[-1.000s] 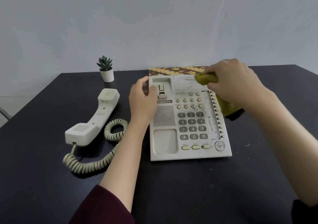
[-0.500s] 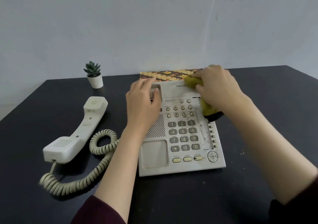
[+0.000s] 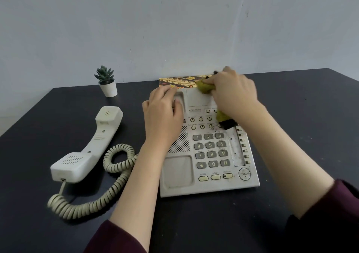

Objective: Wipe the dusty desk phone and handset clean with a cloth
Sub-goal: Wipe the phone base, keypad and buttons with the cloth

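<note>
Right hand point(image 3: 234, 92) clamped around olive cloth point(image 3: 205, 86), pressed on top panel of desk phone point(image 3: 208, 151); left hand point(image 3: 162, 114) flat, fingers relaxed, resting on cradle; handset point(image 3: 87, 146) lying off-hook left of phone on dark table point(image 3: 291, 116)

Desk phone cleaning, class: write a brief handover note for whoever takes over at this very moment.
Left hand: rests flat on the dusty cream plastic desk phone, steadying its upper left.
Right hand: grips the bunched olive-green cloth against the phone's top panel.
Cream handset: off the cradle, lying on the black table to the left, coiled cord attached.
Done: top panel being wiped.
Left: grime shows on the keypad, right strip and lower recess; the handset too.
</note>
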Motion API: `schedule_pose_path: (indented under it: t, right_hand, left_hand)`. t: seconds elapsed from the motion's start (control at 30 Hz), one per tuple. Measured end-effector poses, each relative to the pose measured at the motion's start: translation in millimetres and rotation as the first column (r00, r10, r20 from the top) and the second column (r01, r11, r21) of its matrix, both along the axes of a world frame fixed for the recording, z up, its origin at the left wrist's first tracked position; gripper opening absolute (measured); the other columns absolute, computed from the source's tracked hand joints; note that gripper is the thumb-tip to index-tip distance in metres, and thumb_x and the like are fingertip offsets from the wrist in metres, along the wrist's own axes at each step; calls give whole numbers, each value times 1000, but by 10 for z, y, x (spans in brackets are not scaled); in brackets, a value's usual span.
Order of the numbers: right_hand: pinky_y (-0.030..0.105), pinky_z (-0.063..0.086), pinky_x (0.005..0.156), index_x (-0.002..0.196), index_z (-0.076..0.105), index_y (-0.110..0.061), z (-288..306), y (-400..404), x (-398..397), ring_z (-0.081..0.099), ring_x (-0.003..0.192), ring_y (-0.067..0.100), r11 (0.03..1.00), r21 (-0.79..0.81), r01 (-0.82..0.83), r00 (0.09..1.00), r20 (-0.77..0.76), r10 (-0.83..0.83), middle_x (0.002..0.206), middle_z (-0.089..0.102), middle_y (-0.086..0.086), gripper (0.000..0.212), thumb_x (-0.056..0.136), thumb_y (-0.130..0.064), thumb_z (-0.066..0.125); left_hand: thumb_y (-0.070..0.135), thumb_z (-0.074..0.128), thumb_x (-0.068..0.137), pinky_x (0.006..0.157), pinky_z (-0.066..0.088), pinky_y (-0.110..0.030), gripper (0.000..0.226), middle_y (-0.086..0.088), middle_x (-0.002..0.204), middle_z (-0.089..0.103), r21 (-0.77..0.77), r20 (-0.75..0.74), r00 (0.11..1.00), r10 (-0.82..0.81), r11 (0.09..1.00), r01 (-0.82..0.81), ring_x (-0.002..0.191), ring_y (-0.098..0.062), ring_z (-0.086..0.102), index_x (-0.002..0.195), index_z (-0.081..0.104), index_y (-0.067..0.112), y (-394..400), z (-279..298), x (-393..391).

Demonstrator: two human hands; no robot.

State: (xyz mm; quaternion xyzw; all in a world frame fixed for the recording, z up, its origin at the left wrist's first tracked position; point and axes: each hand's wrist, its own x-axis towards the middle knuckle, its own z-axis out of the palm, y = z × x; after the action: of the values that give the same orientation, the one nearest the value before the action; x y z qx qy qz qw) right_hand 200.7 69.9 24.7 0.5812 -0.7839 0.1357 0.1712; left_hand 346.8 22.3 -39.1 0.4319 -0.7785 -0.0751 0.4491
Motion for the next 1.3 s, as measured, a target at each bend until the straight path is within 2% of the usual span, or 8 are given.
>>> schedule_pose_path:
  t: [0.23,0.33,0.43,0.6,0.83,1.03,1.17,1.3]
  right_hand:
    - [36,36,69,115,62,-11,147,234,-512,44,82,31,966,85,246,946,197,-258,105,54,15,30,89,-11,47]
    - [36,42,75,121,63,-18,196,230,-478,51,92,31,999,-27,45,963,268,-36,111,55,12,37,89,-16,45]
    - [29,39,76,125,61,-28,232,175,-211,51,93,24,970,-118,-214,939,249,237,97,47,1,42,87,-14,50]
    - [29,35,69,125,58,-42,89,67,101,47,84,19,932,45,-359,926,139,350,96,38,-5,41,92,-20,48]
    - [33,37,73,119,62,-41,137,87,-220,55,100,30,990,105,-96,976,206,73,119,54,4,42,91,-14,47]
    - [33,39,64,115,66,-15,211,158,-455,46,80,31,991,13,135,965,225,-135,106,59,17,32,87,-9,51]
    - [33,49,70,110,71,-26,259,155,-254,57,85,28,981,-136,-139,945,277,172,96,69,8,32,84,-19,53]
    - [29,38,71,117,63,-43,215,169,106,47,83,15,869,142,-474,874,200,443,73,44,-21,36,87,-25,55]
  left_hand:
    - [26,36,88,96,24,-32,48,-2,135,52,15,13,1000,-2,1000,2,129,-16,40,128,58,11,2,0,7]
    - [24,39,90,95,23,-30,44,-2,134,52,10,18,1000,-2,1000,2,128,-16,40,128,58,11,-7,-4,10]
    - [25,38,90,92,22,-28,44,-1,133,52,10,19,1000,4,1000,-4,127,-15,40,126,59,13,-18,0,9]
    - [28,35,88,89,22,-27,46,0,129,55,6,-12,1000,-6,1000,6,124,-16,42,123,62,14,2,8,6]
    - [24,38,89,89,20,-25,44,1,129,55,22,-5,1000,-12,1000,12,124,-14,42,125,61,12,-3,15,16]
    - [25,37,88,104,37,-40,49,-5,129,55,50,-38,997,-64,997,66,125,-18,43,126,59,5,22,45,19]
    - [26,37,88,105,37,-39,48,-4,131,53,61,-40,997,-62,996,65,127,-16,40,128,57,6,26,41,18]
    - [19,35,88,101,39,-34,46,-5,127,55,34,-35,998,-59,998,60,124,-20,43,124,60,6,15,27,27]
